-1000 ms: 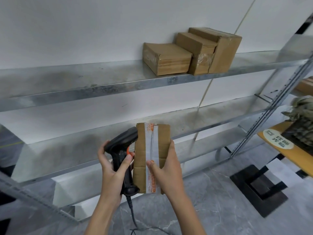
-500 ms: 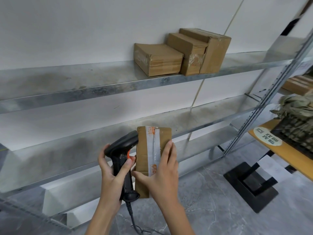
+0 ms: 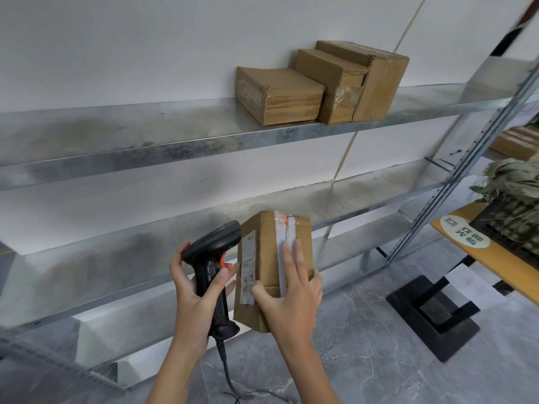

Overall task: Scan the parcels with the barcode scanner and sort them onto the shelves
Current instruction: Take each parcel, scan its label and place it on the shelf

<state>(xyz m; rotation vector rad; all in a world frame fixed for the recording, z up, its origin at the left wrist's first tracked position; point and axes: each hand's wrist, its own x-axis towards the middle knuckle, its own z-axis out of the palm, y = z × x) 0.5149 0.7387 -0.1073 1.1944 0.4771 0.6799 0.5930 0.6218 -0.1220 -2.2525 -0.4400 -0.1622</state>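
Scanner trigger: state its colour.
Orange, set against the black barcode scanner that the left hand grips; the head view shows it.

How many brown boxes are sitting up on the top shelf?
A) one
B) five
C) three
C: three cardboard boxes stand side by side on the top shelf; another parcel is down in the right hand.

Even, diffuse indoor light — soft shadows beneath the metal shelves [image 3: 204, 147]; wide-angle bending and slight blur toward the edges.
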